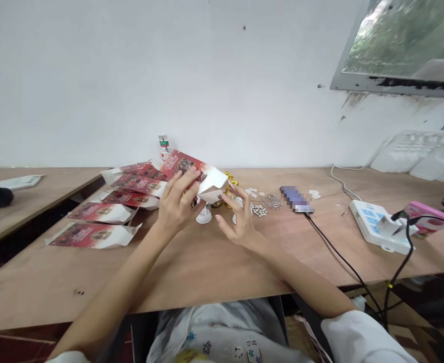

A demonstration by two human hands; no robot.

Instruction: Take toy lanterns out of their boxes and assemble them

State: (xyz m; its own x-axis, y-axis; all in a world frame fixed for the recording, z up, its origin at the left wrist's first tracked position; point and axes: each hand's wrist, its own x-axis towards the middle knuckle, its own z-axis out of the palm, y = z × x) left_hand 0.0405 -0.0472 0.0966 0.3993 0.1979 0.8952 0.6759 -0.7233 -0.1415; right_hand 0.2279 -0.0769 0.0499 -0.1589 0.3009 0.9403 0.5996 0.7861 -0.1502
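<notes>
A red and white printed carton point(186, 165) is held up above the table, tilted, with its white end flaps toward my right side. My left hand point(178, 201) is closed around its near side. With fingers apart, my right hand point(239, 217) touches the white flaps at the carton's end. Below and behind the carton are white round-based pieces point(204, 216) and shiny gold pieces point(231, 179), partly hidden by my hands. Several similar red cartons point(97, 234) lie in an overlapping row to the left, their white ends open.
Small silvery discs point(259, 210) and a heap of thin metal pieces point(271, 201) lie right of my hands. A phone point(295, 198) trails a black cable to a white power strip point(383, 224). A small bottle point(163, 146) stands by the wall.
</notes>
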